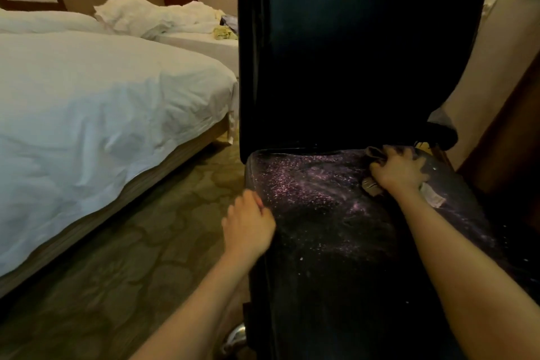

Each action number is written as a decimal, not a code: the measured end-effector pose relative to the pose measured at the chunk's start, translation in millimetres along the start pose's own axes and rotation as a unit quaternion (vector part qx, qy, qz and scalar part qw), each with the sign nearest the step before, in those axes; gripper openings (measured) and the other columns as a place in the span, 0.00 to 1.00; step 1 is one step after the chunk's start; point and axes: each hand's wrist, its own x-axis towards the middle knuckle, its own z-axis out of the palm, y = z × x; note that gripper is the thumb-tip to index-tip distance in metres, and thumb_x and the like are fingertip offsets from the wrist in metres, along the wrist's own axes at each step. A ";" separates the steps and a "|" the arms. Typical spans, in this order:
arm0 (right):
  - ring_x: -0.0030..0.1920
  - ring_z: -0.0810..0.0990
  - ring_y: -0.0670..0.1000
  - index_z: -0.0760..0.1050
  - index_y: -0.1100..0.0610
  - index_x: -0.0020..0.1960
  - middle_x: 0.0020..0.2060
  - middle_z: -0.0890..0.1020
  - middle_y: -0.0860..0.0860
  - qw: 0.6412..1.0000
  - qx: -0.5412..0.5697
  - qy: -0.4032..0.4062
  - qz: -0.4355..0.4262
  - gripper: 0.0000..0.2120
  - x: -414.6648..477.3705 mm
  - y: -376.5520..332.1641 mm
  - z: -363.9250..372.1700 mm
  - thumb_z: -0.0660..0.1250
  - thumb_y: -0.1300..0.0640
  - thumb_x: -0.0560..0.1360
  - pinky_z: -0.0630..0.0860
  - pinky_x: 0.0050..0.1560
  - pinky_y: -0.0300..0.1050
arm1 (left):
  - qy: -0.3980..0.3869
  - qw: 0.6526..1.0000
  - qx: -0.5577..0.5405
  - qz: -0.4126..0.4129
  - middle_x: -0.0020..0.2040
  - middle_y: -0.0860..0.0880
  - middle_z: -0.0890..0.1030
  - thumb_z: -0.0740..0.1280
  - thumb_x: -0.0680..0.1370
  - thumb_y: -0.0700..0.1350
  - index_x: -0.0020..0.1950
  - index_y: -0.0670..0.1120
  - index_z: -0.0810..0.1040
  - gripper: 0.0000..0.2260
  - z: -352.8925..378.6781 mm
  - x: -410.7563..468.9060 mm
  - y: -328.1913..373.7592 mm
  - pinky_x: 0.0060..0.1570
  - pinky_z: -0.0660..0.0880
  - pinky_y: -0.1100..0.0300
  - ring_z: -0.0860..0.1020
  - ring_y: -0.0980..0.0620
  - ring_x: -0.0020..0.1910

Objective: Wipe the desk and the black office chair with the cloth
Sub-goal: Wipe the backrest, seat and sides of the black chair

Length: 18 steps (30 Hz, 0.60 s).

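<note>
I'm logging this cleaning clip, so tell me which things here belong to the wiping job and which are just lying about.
In the job: black office chair, cloth, right hand, left hand.
Lying about: near bed, crumpled white bedding, yellowish bundle.

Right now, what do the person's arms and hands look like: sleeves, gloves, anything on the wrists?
The left hand and right hand are both bare, no gloves. The left forearm and right forearm are uncovered up to the frame edge, no sleeve in view. No watch or bracelet shows.
</note>
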 end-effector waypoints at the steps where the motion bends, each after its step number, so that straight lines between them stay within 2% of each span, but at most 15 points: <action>1: 0.70 0.55 0.65 0.63 0.51 0.73 0.72 0.60 0.58 0.999 0.037 0.011 0.012 0.27 -5.8 -1.2 0.4 0.64 0.49 0.76 0.60 0.64 0.65 | -0.008 1.000 0.008 -0.003 0.50 0.52 0.69 0.58 0.79 0.46 0.49 0.50 0.67 0.01 4.7 -4.7 -6.0 0.54 0.68 0.54 0.68 0.52 0.51; 4: 0.69 0.56 0.65 0.65 0.50 0.72 0.72 0.62 0.57 0.996 0.085 0.040 0.006 0.28 -27.3 -20.5 2.6 0.67 0.49 0.74 0.59 0.65 0.62 | -0.009 1.000 -0.010 0.009 0.50 0.52 0.66 0.56 0.79 0.46 0.50 0.50 0.66 0.02 9.5 -3.4 -8.8 0.54 0.67 0.54 0.66 0.52 0.51; 8: 0.67 0.59 0.63 0.66 0.48 0.71 0.70 0.64 0.55 0.997 0.047 0.022 -0.048 0.28 -65.0 -74.0 15.2 0.67 0.49 0.73 0.62 0.63 0.59 | -0.019 1.000 -0.001 0.006 0.51 0.50 0.66 0.56 0.79 0.46 0.50 0.49 0.65 0.02 8.5 -2.7 -10.1 0.55 0.67 0.50 0.67 0.48 0.53; 11: 0.66 0.60 0.61 0.68 0.49 0.69 0.68 0.66 0.54 0.996 0.025 0.011 -0.086 0.26 -87.0 -99.2 22.0 0.66 0.49 0.73 0.64 0.62 0.57 | -0.026 0.999 0.032 0.008 0.55 0.48 0.68 0.56 0.78 0.47 0.54 0.48 0.67 0.07 8.2 -5.5 -8.7 0.55 0.67 0.50 0.68 0.47 0.56; 15: 0.65 0.61 0.59 0.68 0.49 0.70 0.66 0.68 0.51 0.992 0.031 -0.002 -0.120 0.26 -101.9 -95.0 17.3 0.67 0.50 0.73 0.66 0.62 0.53 | -0.032 0.996 0.083 0.033 0.58 0.47 0.69 0.56 0.78 0.49 0.60 0.47 0.67 0.13 8.9 -3.5 -8.4 0.56 0.68 0.50 0.68 0.46 0.58; 18: 0.66 0.61 0.59 0.67 0.49 0.70 0.67 0.68 0.51 0.993 0.006 -0.005 -0.118 0.26 -98.3 -67.8 1.8 0.67 0.51 0.73 0.66 0.64 0.55 | -0.025 0.995 0.085 0.053 0.58 0.47 0.69 0.55 0.78 0.50 0.62 0.46 0.67 0.14 9.5 -1.2 -10.2 0.56 0.68 0.50 0.68 0.47 0.57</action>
